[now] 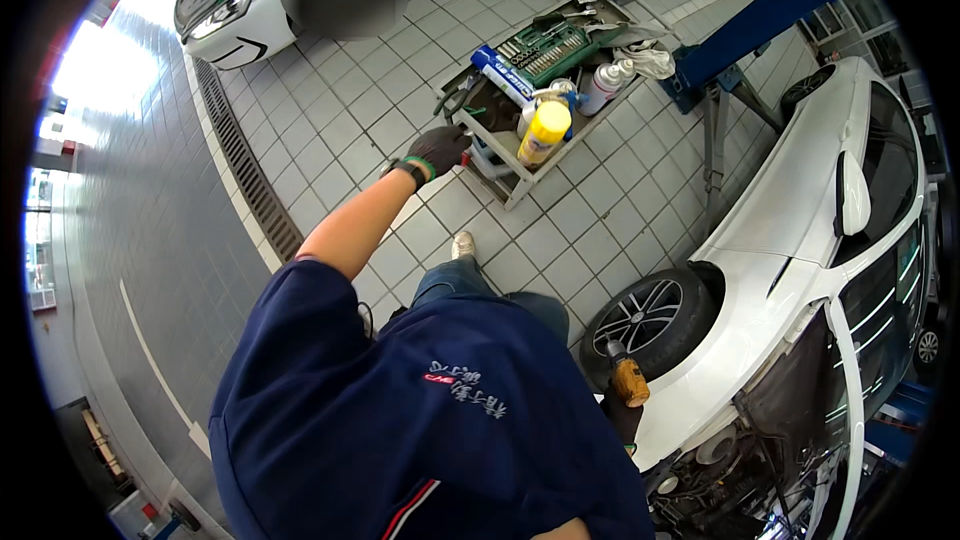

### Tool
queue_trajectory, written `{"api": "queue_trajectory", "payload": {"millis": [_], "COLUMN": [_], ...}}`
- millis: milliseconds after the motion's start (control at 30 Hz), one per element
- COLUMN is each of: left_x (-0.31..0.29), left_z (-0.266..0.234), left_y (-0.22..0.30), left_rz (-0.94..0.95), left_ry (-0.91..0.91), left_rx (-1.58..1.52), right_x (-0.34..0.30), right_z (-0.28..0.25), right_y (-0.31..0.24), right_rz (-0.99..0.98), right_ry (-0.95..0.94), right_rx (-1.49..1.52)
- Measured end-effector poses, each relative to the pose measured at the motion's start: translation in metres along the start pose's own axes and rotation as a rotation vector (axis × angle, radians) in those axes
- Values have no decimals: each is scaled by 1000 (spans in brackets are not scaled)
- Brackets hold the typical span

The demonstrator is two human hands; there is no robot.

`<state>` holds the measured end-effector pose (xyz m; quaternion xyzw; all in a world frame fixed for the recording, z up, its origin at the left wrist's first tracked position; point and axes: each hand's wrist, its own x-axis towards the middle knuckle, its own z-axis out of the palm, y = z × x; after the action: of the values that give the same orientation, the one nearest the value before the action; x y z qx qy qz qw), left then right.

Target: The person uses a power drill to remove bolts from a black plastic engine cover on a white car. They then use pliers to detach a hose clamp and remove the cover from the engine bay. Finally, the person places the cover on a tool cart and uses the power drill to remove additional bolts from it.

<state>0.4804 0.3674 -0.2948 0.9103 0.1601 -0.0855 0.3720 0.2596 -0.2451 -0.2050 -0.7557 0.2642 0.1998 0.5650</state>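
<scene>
Hands in dark gloves, set well apart. Left hand (pixel 440 148): at the near left edge of the cart (pixel 514 190), fingers curled; impossible to tell whether gripping the frame, the small red part (pixel 465 159) just beside the fingertips, or nothing. Right hand (pixel 622 422): low beside the white car (pixel 770 285), apparently closed around the grip of the yellow-and-black power tool (pixel 629 380), nose toward the wheel (pixel 645 320); contact with the tire not discernible from this angle.

On the cart: yellow-capped spray can (pixel 545 132) at the near corner, blue-and-white canister (pixel 503 75) lying aslant, green socket case (pixel 550 52) open behind, white cloth (pixel 650 58) at the far right.

For sound handling, as judged here: with the left arm outstretched, trigger finger best off the switch, tool nose best clear of spokes and paintwork. At the cart, best to approach from the open left side, clear of the upright can, and to move one item at a time.
</scene>
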Motion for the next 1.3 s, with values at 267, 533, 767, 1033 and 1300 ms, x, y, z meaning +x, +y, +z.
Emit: {"api": "queue_trajectory", "payload": {"millis": [267, 533, 767, 1033, 1300], "left_x": [224, 363, 389, 353, 361], "left_z": [-6, 6, 25, -17, -59], "left_y": [37, 100, 94, 62, 64], "left_rz": [201, 159, 300, 509, 500], "left_ry": [86, 23, -40, 33, 59], "left_rx": [290, 636, 629, 377, 275], "right_x": [62, 70, 28, -6, -12], "right_z": [72, 119, 209, 305, 342], "right_y": [-42, -19, -84, -100, -57], "right_rz": [264, 240, 363, 209, 438], "right_ry": [138, 184, 524, 535, 452], "right_rx": [-17, -224, 216, 351, 289]}}
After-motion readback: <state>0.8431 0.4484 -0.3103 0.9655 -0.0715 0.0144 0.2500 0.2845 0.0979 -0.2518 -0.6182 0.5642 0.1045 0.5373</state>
